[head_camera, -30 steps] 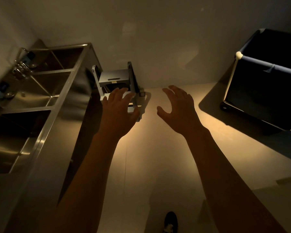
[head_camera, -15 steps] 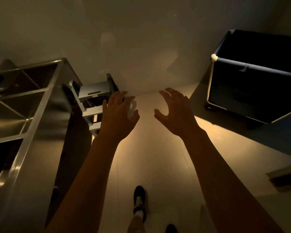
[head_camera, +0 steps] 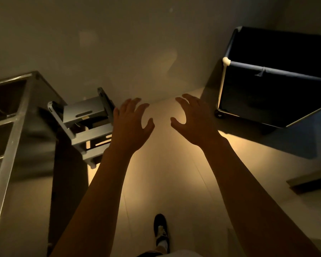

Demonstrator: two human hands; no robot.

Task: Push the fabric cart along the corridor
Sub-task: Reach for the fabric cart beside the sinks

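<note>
The fabric cart [head_camera: 278, 97] stands at the upper right against the wall: dark blue cloth on a white tube frame, with a small black wheel at its near left corner. Both my arms reach forward over the dimly lit floor. My left hand [head_camera: 132, 125] is open, fingers spread, palm down, in front of a grey step stool. My right hand [head_camera: 195, 121] is open too, fingers curved, a short way left of the cart and not touching it. Neither hand holds anything.
A stainless steel sink unit [head_camera: 13, 130] runs along the left side. A folding grey step stool [head_camera: 85, 127] leans between it and the back wall. A plain wall closes the far end. My shoe [head_camera: 160, 230] shows on the pale floor below.
The view has swung right: the sink has slid out to the left and the cart has come nearer the middle. My foot has stepped forward. Both hands stay open and raised.
</note>
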